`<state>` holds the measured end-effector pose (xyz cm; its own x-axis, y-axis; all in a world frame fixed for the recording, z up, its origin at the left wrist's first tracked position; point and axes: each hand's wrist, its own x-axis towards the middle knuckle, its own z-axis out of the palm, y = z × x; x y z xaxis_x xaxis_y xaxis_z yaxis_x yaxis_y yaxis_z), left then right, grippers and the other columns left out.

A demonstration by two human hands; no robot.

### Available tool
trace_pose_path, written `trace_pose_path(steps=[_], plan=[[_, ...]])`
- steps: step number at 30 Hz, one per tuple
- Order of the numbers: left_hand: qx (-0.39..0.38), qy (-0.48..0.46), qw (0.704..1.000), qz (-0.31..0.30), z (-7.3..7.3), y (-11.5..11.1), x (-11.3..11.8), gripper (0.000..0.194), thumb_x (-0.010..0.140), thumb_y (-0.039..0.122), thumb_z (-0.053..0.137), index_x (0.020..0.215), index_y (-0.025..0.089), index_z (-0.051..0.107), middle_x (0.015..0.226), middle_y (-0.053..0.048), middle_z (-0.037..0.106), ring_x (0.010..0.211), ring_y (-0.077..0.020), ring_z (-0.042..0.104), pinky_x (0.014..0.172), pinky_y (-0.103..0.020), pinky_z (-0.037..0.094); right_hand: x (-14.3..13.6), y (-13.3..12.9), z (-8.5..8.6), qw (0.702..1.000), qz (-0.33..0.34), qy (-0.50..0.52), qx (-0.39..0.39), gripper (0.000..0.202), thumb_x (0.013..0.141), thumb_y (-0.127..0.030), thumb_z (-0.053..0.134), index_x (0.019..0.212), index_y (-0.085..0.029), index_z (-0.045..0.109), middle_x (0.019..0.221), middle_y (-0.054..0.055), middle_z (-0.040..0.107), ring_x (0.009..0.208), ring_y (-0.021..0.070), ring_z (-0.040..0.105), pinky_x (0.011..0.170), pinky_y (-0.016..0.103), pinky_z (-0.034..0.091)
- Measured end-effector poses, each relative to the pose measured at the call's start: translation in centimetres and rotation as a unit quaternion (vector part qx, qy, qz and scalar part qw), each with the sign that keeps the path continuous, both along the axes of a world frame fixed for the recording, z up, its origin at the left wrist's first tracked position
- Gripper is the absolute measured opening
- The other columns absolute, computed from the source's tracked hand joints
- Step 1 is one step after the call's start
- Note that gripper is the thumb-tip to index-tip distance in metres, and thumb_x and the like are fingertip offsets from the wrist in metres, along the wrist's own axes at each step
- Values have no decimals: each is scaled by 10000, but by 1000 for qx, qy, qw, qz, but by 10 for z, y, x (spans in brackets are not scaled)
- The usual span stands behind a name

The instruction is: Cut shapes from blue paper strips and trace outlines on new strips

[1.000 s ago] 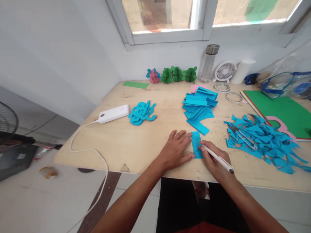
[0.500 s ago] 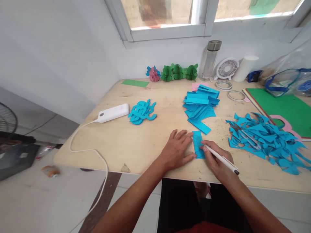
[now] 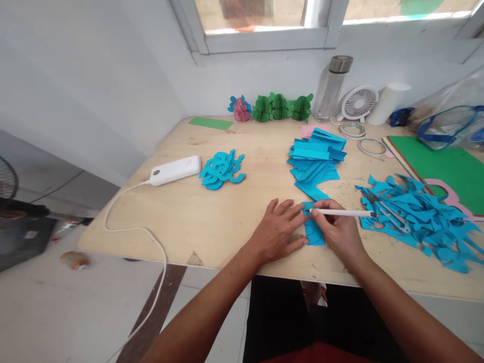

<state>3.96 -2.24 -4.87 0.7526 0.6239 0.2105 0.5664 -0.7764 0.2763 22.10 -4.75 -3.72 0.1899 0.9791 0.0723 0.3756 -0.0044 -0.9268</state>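
Observation:
A small blue paper strip (image 3: pixel 314 235) lies on the table in front of me, with dark drawn lines on it. My left hand (image 3: pixel 282 229) rests flat with fingers spread, its fingertips on the strip's left edge. In my right hand (image 3: pixel 336 229) a white pen (image 3: pixel 350 213) is gripped, its tip touching the upper part of the strip. Just beyond the strip is a stack of folded blue paper pieces (image 3: pixel 315 156). Blue paper scraps (image 3: pixel 427 217) lie heaped to the right, with scissors (image 3: pixel 389 214) on top.
Cut blue paper shapes (image 3: pixel 221 169) sit beside a white power bank (image 3: pixel 176 170) with a cable. Along the wall stand green paper ornaments (image 3: pixel 280 107), a bottle (image 3: pixel 333 88), a small fan (image 3: pixel 358 103) and tape rolls (image 3: pixel 372 146). Green sheets (image 3: pixel 454 169) lie at right.
My right hand has moved the pen up the strip, and the pen has swung nearly level. My left hand stays on the strip's left edge. The view has shifted slightly.

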Motion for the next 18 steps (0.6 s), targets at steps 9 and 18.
trace_pose_path(steps=[9,18], plan=[[5,3,1000,-2,-1,1,-1,472,904,494,520,1293,228,518,1487,-72,443,1352,-326,358,1109,-567,230,2,3,-5,998,12,-54,-10,208,815,-405,594,797,-199,618,657,-6,579,569,140,504,529,268,381],[3,-3,1000,3,0,1,-1,469,901,498,527,1291,238,526,1480,-73,450,1356,-317,355,1120,-551,226,0,5,-4,997,4,-78,-10,226,812,-425,588,815,-202,629,684,11,616,588,157,531,545,280,406]])
